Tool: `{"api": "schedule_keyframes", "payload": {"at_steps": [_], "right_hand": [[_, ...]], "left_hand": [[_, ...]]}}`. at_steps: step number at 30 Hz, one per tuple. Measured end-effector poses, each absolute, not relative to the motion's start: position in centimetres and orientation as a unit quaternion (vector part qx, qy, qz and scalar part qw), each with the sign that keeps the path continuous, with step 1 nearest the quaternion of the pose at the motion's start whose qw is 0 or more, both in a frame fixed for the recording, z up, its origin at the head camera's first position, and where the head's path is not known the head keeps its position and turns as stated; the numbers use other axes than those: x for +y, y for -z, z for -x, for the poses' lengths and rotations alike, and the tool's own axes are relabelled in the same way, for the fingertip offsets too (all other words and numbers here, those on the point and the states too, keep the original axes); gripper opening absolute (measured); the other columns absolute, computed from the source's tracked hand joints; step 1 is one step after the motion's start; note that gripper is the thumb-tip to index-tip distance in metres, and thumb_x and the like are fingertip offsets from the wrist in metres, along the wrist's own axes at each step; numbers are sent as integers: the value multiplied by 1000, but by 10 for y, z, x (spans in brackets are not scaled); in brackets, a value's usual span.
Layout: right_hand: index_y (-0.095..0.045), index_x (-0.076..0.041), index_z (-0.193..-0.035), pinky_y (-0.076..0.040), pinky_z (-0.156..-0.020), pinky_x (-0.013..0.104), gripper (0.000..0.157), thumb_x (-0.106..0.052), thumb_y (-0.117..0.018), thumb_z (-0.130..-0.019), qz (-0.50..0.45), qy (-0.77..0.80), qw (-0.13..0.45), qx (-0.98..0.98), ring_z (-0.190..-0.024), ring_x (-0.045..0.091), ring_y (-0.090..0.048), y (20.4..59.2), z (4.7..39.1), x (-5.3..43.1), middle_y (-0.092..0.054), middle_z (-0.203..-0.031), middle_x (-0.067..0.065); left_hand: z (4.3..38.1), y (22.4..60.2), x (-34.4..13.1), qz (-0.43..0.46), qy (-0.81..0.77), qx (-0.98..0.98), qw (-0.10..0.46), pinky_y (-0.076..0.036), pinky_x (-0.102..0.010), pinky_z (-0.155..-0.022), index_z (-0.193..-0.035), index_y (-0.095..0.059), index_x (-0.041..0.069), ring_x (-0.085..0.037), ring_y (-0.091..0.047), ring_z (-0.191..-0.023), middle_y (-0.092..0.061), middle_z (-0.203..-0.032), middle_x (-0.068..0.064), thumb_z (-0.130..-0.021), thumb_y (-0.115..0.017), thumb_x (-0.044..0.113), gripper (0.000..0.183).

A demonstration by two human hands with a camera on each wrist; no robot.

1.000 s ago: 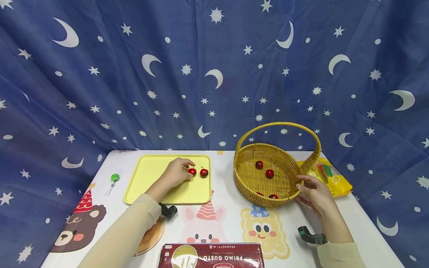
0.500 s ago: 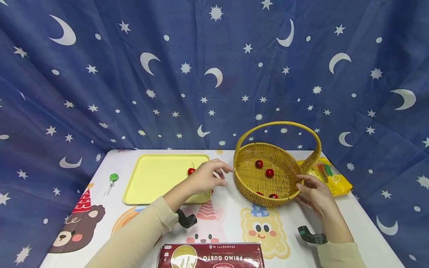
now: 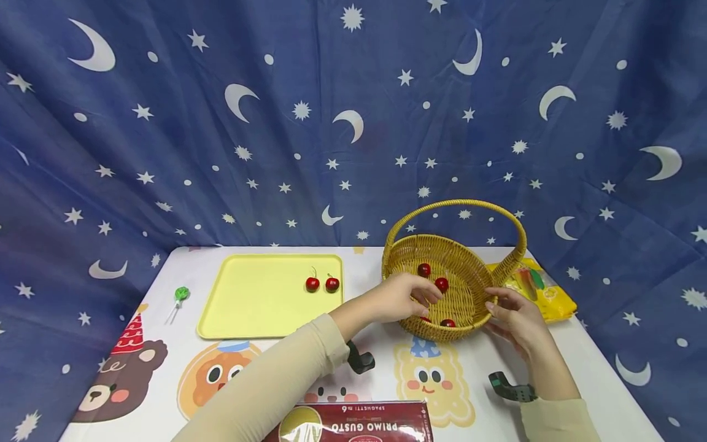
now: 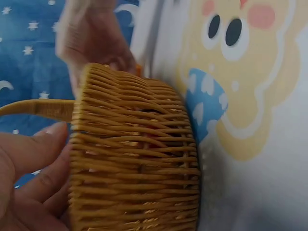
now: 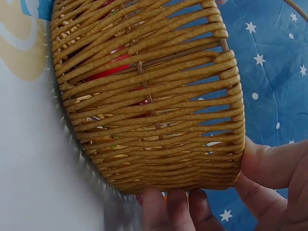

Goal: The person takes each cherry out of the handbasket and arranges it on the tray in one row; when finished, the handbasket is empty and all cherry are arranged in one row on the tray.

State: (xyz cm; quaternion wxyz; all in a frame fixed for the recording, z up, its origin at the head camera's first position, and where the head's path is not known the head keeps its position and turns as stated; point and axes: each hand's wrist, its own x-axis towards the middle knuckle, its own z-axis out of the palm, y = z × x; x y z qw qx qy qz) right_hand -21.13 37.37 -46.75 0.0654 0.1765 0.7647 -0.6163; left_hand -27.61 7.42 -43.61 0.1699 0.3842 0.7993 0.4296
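A wicker basket point(image 3: 399, 312) with a tall handle stands on the table's right side, with several cherries point(image 3: 441, 284) inside. My right hand point(image 3: 518, 319) grips its right rim; in the right wrist view the thumb point(image 5: 269, 163) lies at the rim and the other fingers reach under the wall. Over the basket's near left rim, my left hand point(image 3: 400, 298) has bent fingers pointing into it. The wall hides part of those fingers in the left wrist view, so whether they hold anything is hidden. Two cherries point(image 3: 322, 284) with stems sit on the yellow tray point(image 3: 254, 301).
A red spaghetti pack point(image 3: 364, 420) lies at the front edge. A green lollipop point(image 3: 181, 293) is left of the tray. Behind the basket's right side lies a yellow bag point(image 3: 552, 304). A blue star-patterned curtain point(image 3: 298, 147) hangs behind the table.
My left hand has moved right, from beside the cherries on the tray to over the basket. My right hand keeps its grip on the basket. The view has shifted slightly.
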Motion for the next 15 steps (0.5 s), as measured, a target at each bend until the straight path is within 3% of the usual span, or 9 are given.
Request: {"api": "schedule_keyframes", "payload": {"at_steps": [3,7,15], "right_hand": [[-68,-30,-138,-65,-90,32,35,-15,-68,-107,-176,619,62,763,-103,8,-61,468,212,374,-49,-119,-3],[-69,-30,-137,-65,-90,32,35,-14,-68,-106,-174,621,61,761,-103,8,-61,468,212,374,-49,-118,-3],[-68,-29,-140,-65,-93,35,36,-16,-69,-106,-169,621,67,763,-106,9,-61,468,213,373,-48,-125,-1]], "left_hand": [[279,439,90,-375,-399,817,178,-57,-16,-80,-128,-76,16,-3,-74,-95,-82,-113,-3,-95,-76,0,37],[283,443,107,-364,-352,842,187,-55,-17,-80,-130,-76,17,-2,-71,-85,-81,-99,3,-94,-78,1,40],[289,451,125,-385,-216,873,208,-56,-22,-94,-136,-76,31,-4,-70,-106,-79,-117,9,-94,-79,10,47]]}}
